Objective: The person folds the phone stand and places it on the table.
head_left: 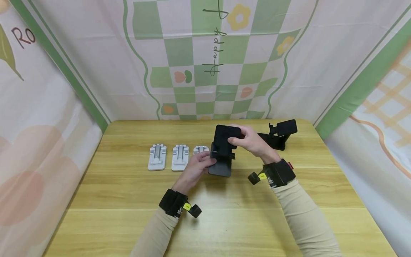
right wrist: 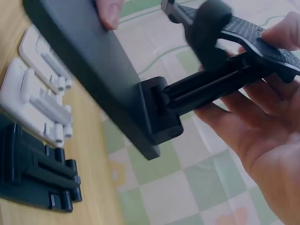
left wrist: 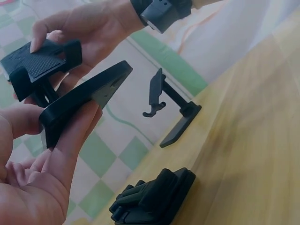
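Observation:
Both hands hold a black phone stand [head_left: 222, 167] above the table. The left hand [head_left: 195, 167] grips its flat base [left wrist: 89, 101] by the edge, thumb on one face and fingers beneath. The right hand [head_left: 252, 142] pinches the upper cradle plate [left wrist: 44, 61], with the thumb on the ribbed face and the other fingers behind. Between base and cradle the twin-bar arm [right wrist: 211, 86] stands raised from its hinge. On the table below, a folded black phone stand [right wrist: 40, 173] lies beside the white ones; the held stand hides it in the head view.
An unfolded black phone stand [head_left: 282, 134] stands at the back right of the wooden table [head_left: 237, 221]. Folded white phone stands [head_left: 157, 157] lie in a row left of the hands, the nearest [head_left: 201, 149] partly covered by the left hand. Patterned cloth [head_left: 205, 89] hangs behind.

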The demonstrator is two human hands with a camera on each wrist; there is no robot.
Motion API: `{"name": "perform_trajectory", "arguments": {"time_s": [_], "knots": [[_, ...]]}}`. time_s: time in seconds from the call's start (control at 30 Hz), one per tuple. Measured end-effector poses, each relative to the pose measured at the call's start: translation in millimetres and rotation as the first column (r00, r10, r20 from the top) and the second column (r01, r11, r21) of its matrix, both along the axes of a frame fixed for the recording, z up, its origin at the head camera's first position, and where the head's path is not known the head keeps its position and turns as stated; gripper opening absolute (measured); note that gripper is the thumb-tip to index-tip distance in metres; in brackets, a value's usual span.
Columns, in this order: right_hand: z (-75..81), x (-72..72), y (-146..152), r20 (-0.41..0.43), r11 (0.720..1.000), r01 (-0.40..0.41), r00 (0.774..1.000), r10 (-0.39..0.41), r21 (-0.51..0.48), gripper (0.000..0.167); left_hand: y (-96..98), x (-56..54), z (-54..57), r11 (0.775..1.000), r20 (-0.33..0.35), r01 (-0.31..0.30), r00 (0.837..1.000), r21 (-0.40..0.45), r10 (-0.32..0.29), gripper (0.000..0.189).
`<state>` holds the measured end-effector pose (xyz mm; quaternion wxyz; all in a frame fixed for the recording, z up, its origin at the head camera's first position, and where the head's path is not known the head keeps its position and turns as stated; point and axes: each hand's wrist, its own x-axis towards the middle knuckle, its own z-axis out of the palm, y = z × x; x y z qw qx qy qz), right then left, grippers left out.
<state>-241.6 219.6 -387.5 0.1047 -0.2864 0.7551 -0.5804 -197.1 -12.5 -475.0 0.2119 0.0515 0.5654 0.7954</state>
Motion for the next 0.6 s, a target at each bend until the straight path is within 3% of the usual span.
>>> {"name": "perform_trajectory", "arguments": {"time_s": [0.07, 0.23, 0.43, 0.6], "knots": [[-2.1, 0.4, 0, 0.013, 1.000, 0.003, 1.000, -0.003, -0.006, 0.041, 0.7, 0.9, 0.3, 1.000, -0.007, -0.005, 1.000, 0.001, 0.005, 0.046], [-7.1, 1.1, -1, 0.081, 1.000, 0.007, 0.997, -0.006, -0.018, 0.052, 1.9, 2.0, 0.8, 1.000, -0.020, -0.010, 1.000, 0.010, 0.010, 0.045], [-14.6, 2.1, -3, 0.066, 0.995, 0.052, 0.996, -0.058, 0.090, 0.045, 1.5, 1.7, 0.9, 1.000, -0.023, 0.002, 1.000, 0.000, -0.002, 0.045], [-17.8, 2.4, -6, 0.058, 0.991, 0.061, 0.996, -0.068, 0.122, 0.045, 0.7, 2.2, 0.3, 1.000, -0.030, 0.017, 0.999, 0.003, -0.017, 0.044]]}}
